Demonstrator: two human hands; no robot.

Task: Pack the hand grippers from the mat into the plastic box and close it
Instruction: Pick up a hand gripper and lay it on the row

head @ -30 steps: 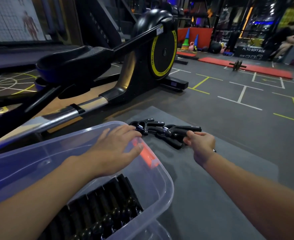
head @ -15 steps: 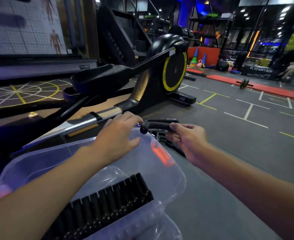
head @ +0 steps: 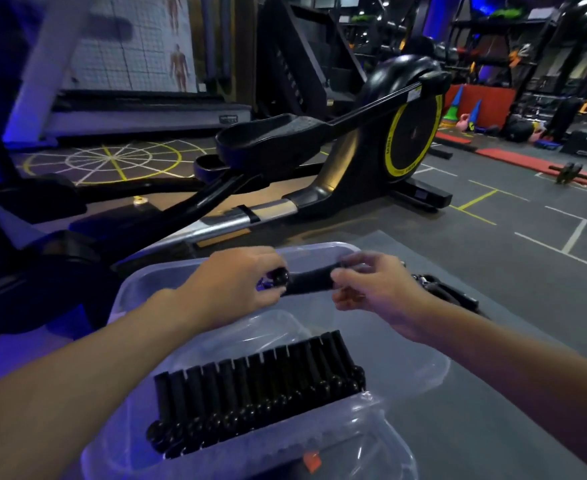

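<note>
One black foam-handled hand gripper (head: pixel 308 283) is held in the air over the far half of the clear rectangular plastic box (head: pixel 136 293). Its long axis lies level and runs left to right, with the round knobbed end toward the left hand (head: pixel 229 289). That hand's fingers curl round the knobbed end. The right hand (head: pixel 378 292) pinches the other end between thumb and fingertips; motion blur hides the finer grip.

The box sits open on the grey rubber mat (head: pixel 493 375). At its near end is a tight row of black hand grippers (head: pixel 257 386), side by side, handles pointing away from the person and knobs toward them. There are about a dozen; the exact number is hard to tell. The box's far half holds none.

A small cluster of black hand grippers (head: pixel 453 295) lies on the mat just beyond the right wrist, partly hidden, so I cannot count them.
</note>
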